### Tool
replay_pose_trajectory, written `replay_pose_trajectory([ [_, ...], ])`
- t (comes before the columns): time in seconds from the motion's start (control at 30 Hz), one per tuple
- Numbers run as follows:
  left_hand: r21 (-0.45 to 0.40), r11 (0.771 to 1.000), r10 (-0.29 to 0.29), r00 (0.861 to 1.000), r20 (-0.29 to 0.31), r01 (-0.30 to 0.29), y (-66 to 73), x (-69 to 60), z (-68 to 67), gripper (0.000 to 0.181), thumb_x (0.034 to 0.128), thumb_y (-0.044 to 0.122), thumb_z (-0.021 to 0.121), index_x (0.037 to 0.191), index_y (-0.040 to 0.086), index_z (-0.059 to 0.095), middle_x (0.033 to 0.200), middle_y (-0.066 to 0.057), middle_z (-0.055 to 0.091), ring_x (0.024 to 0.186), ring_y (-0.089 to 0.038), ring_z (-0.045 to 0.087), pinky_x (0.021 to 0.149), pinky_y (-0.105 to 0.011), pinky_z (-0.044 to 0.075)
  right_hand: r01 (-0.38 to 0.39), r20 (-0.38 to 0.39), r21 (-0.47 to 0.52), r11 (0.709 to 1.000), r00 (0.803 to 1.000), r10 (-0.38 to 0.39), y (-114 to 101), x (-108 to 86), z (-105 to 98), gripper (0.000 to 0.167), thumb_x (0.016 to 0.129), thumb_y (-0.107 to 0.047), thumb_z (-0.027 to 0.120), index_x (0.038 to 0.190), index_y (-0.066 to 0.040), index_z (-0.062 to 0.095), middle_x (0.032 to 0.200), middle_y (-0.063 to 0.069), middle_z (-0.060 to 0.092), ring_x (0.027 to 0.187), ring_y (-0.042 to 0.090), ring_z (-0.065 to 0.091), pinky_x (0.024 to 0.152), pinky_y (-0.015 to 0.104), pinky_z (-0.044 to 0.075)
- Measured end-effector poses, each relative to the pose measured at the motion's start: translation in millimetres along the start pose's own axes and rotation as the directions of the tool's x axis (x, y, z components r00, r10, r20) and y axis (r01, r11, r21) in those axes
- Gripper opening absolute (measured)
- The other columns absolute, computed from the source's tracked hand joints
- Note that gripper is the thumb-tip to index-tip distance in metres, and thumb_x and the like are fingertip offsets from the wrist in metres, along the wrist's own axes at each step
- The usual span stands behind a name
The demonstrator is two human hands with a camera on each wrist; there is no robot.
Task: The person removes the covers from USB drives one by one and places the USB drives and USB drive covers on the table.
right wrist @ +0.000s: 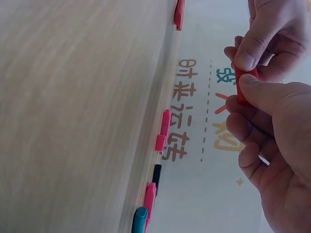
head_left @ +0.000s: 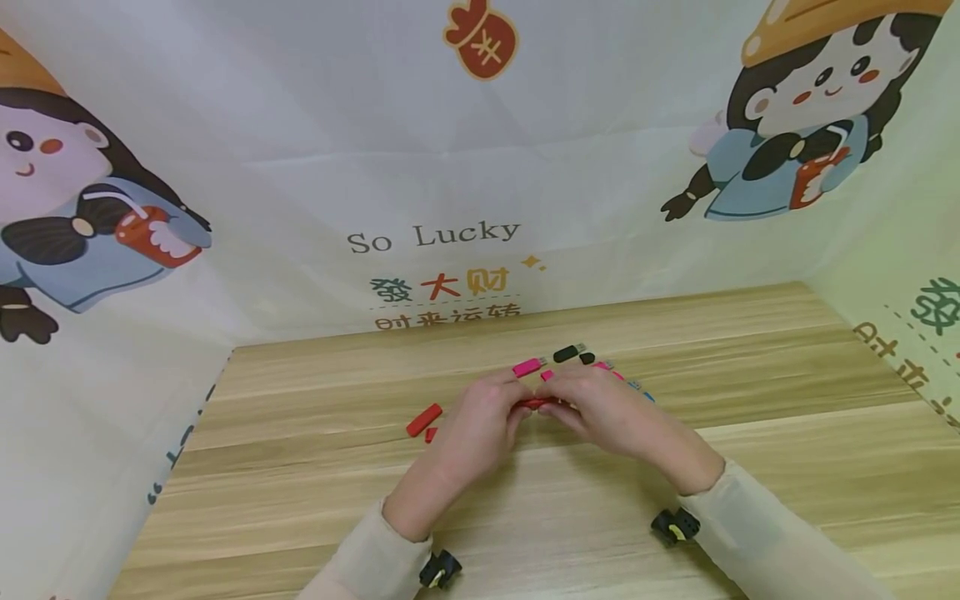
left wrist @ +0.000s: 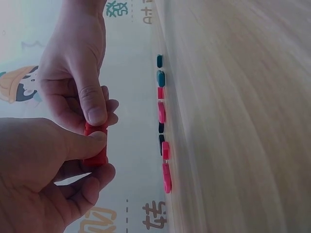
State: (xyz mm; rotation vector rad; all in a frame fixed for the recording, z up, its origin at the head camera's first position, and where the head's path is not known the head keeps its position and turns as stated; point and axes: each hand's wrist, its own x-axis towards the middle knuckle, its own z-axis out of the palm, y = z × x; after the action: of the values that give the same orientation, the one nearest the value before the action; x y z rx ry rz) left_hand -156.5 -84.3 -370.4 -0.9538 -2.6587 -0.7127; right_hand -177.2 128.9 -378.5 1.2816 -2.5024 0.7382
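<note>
Both hands meet over the middle of the table around a red USB flash drive [head_left: 535, 403]. My left hand [head_left: 480, 421] pinches one end between thumb and fingers; in the left wrist view that thumb lies flat along the red flash drive [left wrist: 99, 158]. The other end is pinched by my right hand [head_left: 600, 404], its thumb tip close to the left one. Fingers cover much of the drive, so I cannot tell whether a cap sits fully on it. To the left of the left hand lie another red flash drive [head_left: 423, 420] and a small red cap [head_left: 431, 435].
Beyond the hands lie a pink flash drive [head_left: 527, 367], a pink cap [head_left: 547, 376], a black flash drive [head_left: 567, 352] and its black cap [head_left: 587, 357]. A blue flash drive [head_left: 635, 385] is partly hidden behind the right hand. Printed cloth [head_left: 300, 208] surrounds the wooden table [head_left: 315, 483].
</note>
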Motion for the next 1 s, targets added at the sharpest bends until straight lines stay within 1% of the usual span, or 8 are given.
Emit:
replay_pose_trajectory([
  [0.17,0.016,0.999,-0.038,0.999,0.02,0.038,1.4,-0.2,0.1,0.006,0.098,0.004,0.076,0.102,0.006,0.08,0.099,-0.004,0.073,0.093,-0.02,0.07,0.086,-0.035,0.06,-0.021,0.009,-0.028,0.999,1.0,0.021,-0.3,0.0,-0.9,0.006,0.098,-0.007,0.078,0.103,-0.011,0.077,0.097,-0.003,0.072,0.09,0.012,0.068,0.08,0.03,0.058],
  [0.27,0.012,0.998,-0.058,0.998,0.027,0.057,1.7,-0.1,0.0,0.006,0.0986,0.004,0.075,0.102,0.006,0.08,0.1,-0.004,0.073,0.094,-0.019,0.07,0.086,-0.035,0.06,-0.018,0.004,-0.038,0.999,1.0,0.018,-0.5,0.5,-1.0,0.006,0.098,-0.009,0.078,0.103,-0.011,0.078,0.096,-0.004,0.071,0.088,0.012,0.068,0.078,0.03,0.058],
  [0.43,0.012,0.998,-0.056,0.998,0.022,0.056,1.7,0.5,-0.1,0.005,0.0987,0.003,0.075,0.1,0.006,0.079,0.101,-0.005,0.074,0.096,-0.02,0.071,0.087,-0.035,0.06,-0.008,0.001,-0.04,0.999,1.0,0.008,0.6,1.0,-0.5,0.006,0.097,-0.009,0.079,0.103,-0.01,0.078,0.096,-0.004,0.072,0.088,0.012,0.067,0.078,0.029,0.058],
  [0.67,0.021,0.996,-0.093,0.994,0.056,0.092,3.0,2.0,-1.4,0.006,0.0992,0.004,0.075,0.104,0.005,0.079,0.101,-0.004,0.073,0.093,-0.018,0.069,0.085,-0.033,0.06,-0.025,0.016,-0.046,0.999,1.0,0.025,1.6,0.3,-2.0,0.004,0.098,-0.009,0.078,0.102,-0.01,0.078,0.097,-0.003,0.073,0.088,0.013,0.068,0.08,0.032,0.058],
  [0.8,0.013,0.996,-0.093,0.994,0.06,0.093,2.8,2.8,-1.4,0.007,0.0998,0.004,0.074,0.104,0.004,0.079,0.101,-0.005,0.072,0.092,-0.019,0.069,0.084,-0.033,0.06,-0.054,0.026,-0.046,0.997,0.998,0.055,3.2,-1.1,-3.6,0.005,0.097,-0.007,0.079,0.101,-0.008,0.077,0.097,-0.001,0.073,0.087,0.014,0.068,0.077,0.033,0.059],
  [1.0,0.015,0.998,-0.068,0.997,0.043,0.068,0.5,2.1,-0.2,0.006,0.0999,0.001,0.072,0.102,0.003,0.078,0.1,-0.007,0.071,0.093,-0.022,0.069,0.086,-0.036,0.06,-0.087,0.046,-0.049,0.995,0.995,0.089,5.2,-2.4,-6.5,0.003,0.097,-0.008,0.078,0.1,-0.008,0.076,0.096,-0.002,0.072,0.085,0.013,0.066,0.075,0.032,0.058],
])
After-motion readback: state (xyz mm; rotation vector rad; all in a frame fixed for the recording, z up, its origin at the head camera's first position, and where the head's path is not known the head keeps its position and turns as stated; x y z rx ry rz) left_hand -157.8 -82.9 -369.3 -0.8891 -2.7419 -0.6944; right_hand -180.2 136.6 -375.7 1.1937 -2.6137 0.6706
